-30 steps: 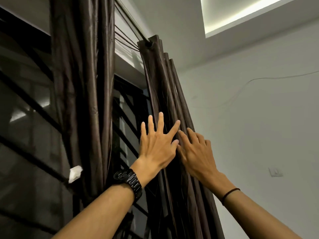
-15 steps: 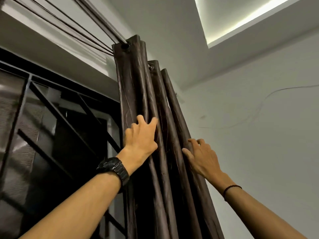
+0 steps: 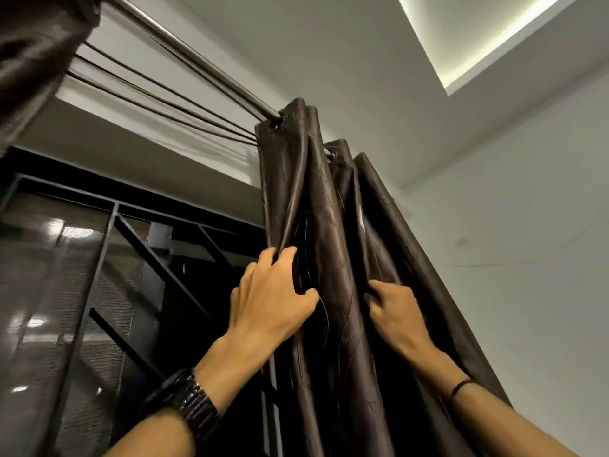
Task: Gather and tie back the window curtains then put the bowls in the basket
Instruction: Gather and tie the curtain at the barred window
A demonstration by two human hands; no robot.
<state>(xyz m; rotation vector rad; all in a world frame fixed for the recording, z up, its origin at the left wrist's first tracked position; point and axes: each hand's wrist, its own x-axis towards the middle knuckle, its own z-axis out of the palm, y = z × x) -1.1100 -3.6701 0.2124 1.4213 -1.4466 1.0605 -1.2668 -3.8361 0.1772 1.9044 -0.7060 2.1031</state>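
Observation:
A dark brown eyelet curtain (image 3: 333, 225) hangs bunched in folds at the right end of a metal rod (image 3: 197, 57). My left hand (image 3: 270, 301), with a black watch on the wrist, grips the curtain's left folds, fingers curled into them. My right hand (image 3: 393, 311) clutches a fold further right, fingers tucked behind the fabric. A second brown curtain (image 3: 36, 54) shows at the top left corner. No bowls or basket are in view.
A dark window with a black metal grille (image 3: 108, 275) fills the left. Several thin cords (image 3: 158, 94) run under the rod. A white wall (image 3: 527, 242) stands to the right, and a lit ceiling recess (image 3: 478, 37) is above.
The curtain has bunched tighter toward the right end of the rod. Both hands went from flat on the fabric to gripping its folds, and the view has tilted upward.

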